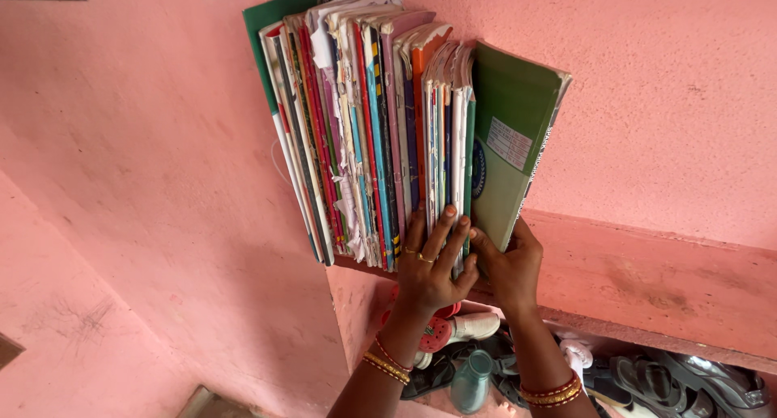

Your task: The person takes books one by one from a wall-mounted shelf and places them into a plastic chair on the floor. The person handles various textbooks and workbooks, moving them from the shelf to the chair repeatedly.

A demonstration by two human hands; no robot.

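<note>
the left hand (431,266) lies flat against the spines of a row of books (364,135) that stand upright on a pink shelf (647,280) in the upper middle of the frame; its fingers are spread and open, pressing on the spines rather than closed around any one of them. the right hand (510,264), just beside it at the centre of the frame, has its grip closed on the lower edge of a green notebook (514,135), which stands at the right end of the row and leans a little to the right. the row reaches left to the corner of the pink wall (137,183). below the shelf, at the bottom of the frame, lie dark sandals (688,381), a pale blue bottle (471,381) and a red and white slipper (437,333). gold and red bangles (550,392) circle both wrists.
</note>
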